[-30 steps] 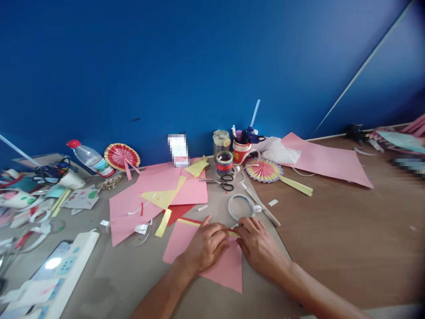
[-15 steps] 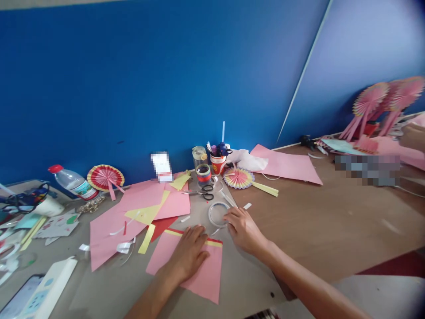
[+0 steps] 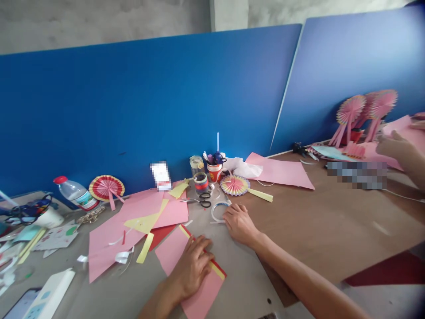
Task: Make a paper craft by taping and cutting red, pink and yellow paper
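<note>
Presently, a rectangular pink paper sheet [image 3: 202, 303], edged with a yellow band and a red band, lies at an angle directly beneath the left hand [image 3: 193, 268]. The left hand rests palm down across the sheet, fingers slightly apart. The right hand [image 3: 241, 225] is positioned beyond the sheet, its bent fingers at the near right rim of a pale, ring-shaped roll of tape [image 3: 213, 212]; whether they are clamped on it cannot be determined.

The counter [image 3: 113, 290] is grey on the left and brown [image 3: 318, 226] on the right. Black-handled metal scissors [image 3: 205, 200] lie behind the roll, near a red-and-white paper cup [image 3: 214, 173] containing tools. A tall blue partition panel [image 3: 149, 106] borders the rear, with a grey wall [image 3: 99, 22] above. At far right, another person's hand [image 3: 395, 146] touches pink paper [image 3: 396, 126].
</note>
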The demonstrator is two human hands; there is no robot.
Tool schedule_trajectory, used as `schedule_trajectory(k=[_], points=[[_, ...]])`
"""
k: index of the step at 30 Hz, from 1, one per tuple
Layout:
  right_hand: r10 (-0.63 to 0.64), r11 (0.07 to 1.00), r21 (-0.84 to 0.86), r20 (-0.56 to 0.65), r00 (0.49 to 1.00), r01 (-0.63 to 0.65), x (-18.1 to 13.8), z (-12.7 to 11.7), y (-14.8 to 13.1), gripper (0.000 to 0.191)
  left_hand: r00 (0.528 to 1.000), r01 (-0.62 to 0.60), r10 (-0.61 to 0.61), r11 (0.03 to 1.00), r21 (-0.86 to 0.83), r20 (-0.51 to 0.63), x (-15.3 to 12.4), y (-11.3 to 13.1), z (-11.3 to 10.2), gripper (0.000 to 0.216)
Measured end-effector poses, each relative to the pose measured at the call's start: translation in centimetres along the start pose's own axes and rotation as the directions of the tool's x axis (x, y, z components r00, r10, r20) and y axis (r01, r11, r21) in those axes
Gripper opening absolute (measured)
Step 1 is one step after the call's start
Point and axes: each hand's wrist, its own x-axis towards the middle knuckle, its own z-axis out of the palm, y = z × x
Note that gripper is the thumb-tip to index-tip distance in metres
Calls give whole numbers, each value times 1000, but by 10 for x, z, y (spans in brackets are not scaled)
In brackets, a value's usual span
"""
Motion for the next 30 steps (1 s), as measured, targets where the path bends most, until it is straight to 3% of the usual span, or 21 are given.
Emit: schedule_trajectory(k=[6,11,14,16,19,22,27,30], points=[[121,992,-14,-67,990,-122,4,-3,11,17,1000,-24,24,1000,-3,-15,12,2,8,25],[252,966,86,-94,963,-244,9,-7,10,24,994,-76,79,996,45,-70,21,7,16,24],[263,944,215,-42,964,-249,12,-13,-6,30,987,-112,124,987,117,-100,21,6,22,22],[226,914,332,56,973,-231,15,-15,-18,26,969,-156,187,970,188,-159,20,6,28,17],[142,823,510,244,959,-252,20,-14,-35,24,915,-217,305,924,316,-265,19,7,33,11],[85,705,628,385,919,-329,24,-7,-46,30,884,-226,343,908,352,-318,20,10,33,12],[58,484,761,465,884,-432,26,5,-56,23,883,-216,318,929,301,-346,22,16,33,15],[88,301,815,494,865,-496,28,10,-57,21,855,-220,336,925,310,-395,20,15,32,19]])
